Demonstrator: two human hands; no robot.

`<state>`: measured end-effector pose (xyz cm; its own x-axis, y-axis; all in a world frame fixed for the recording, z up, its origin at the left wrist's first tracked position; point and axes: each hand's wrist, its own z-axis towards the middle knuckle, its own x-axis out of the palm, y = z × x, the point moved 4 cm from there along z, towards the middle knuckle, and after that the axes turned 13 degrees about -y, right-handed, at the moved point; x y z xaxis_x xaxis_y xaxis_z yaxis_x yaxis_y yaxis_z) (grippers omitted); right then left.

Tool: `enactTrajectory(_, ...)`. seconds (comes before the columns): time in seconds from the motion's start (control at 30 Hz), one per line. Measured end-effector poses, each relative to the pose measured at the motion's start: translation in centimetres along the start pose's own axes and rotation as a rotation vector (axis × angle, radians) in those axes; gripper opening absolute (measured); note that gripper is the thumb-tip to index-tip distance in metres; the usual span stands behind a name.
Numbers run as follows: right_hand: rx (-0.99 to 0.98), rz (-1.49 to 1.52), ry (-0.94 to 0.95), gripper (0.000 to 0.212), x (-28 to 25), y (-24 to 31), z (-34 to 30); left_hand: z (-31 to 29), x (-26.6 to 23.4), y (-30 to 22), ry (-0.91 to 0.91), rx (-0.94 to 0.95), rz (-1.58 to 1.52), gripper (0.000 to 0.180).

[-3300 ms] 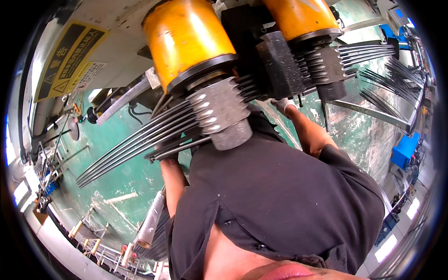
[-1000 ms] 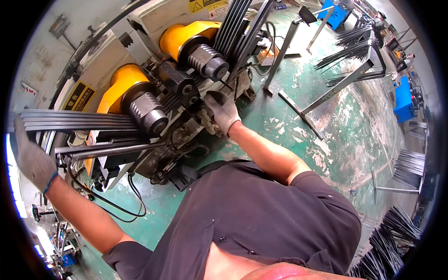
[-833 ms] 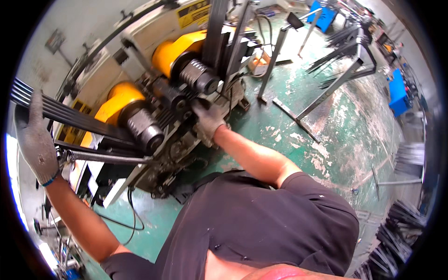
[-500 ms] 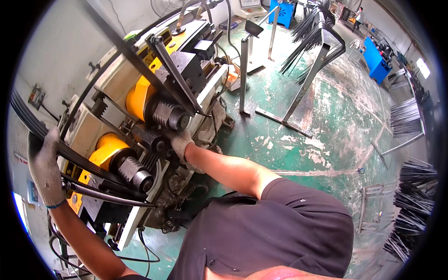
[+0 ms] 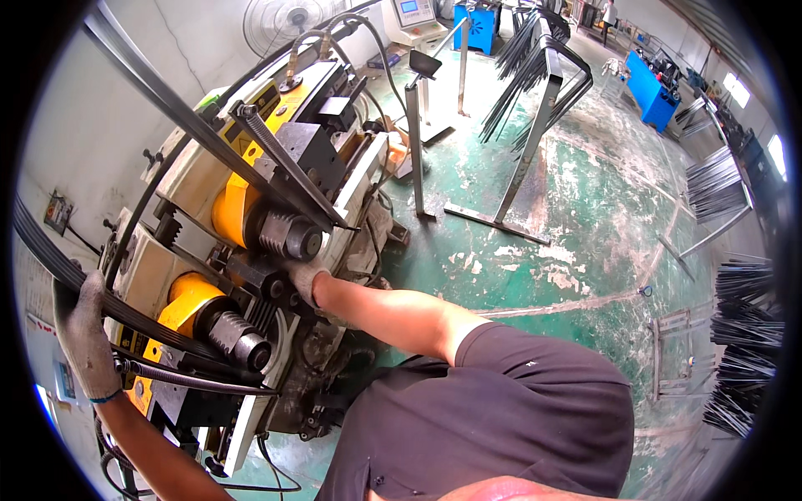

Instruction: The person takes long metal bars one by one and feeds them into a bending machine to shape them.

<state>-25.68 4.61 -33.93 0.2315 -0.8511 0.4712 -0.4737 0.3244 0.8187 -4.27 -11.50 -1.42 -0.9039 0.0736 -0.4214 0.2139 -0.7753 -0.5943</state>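
Observation:
My left hand (image 5: 87, 341), in a pale knit glove, is wrapped round a bundle of long black metal rods (image 5: 138, 313). The rods run down to the right, to the nearer ridged roller (image 5: 240, 341) of a yellow and black machine (image 5: 188, 296). My right hand (image 5: 302, 279), also gloved, reaches in just below the farther ridged roller (image 5: 288, 235). Its fingers are hidden among dark machine parts, so what they touch does not show. Another group of long dark bars (image 5: 180, 117) slants from the upper left down to the farther roller.
Coil springs (image 5: 276, 150) and hoses sit on the machine. Beyond it stands a metal rack (image 5: 530, 150) hung with black rods. More rod bundles (image 5: 748, 334) lie at the far right. A wall fan (image 5: 288, 25) and blue cabinets (image 5: 652, 90) are farther back.
The view has shifted slightly, bringing the fan and control panel further into sight. Both hands stay in nearly the same places at the machine.

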Motion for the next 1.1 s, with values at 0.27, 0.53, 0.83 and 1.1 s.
enactTrajectory(0.27, -0.375, -0.302, -0.045, 0.048, -0.2, -1.1, 1.7, 3.0, -1.0, 0.9, -0.010, -0.077, 0.020, 0.040)
enactTrajectory(0.53, -0.315, -0.267, 0.061, 0.042, -0.1, -2.0, 2.9, 4.1, 0.6, -0.6, -0.052, -0.243, -0.060, 0.039)
enactTrajectory(0.83, -0.342, -0.299, 0.094, 0.047, -0.2, -1.0, 2.1, 3.0, 0.6, -0.8, -0.131, -0.110, -0.003, 0.033)
enactTrajectory(1.1, -0.351, -0.255, 0.031, 0.051, -0.4, -2.6, 3.5, 2.4, -2.1, 1.8, -0.054, -0.237, -0.074, 0.028)
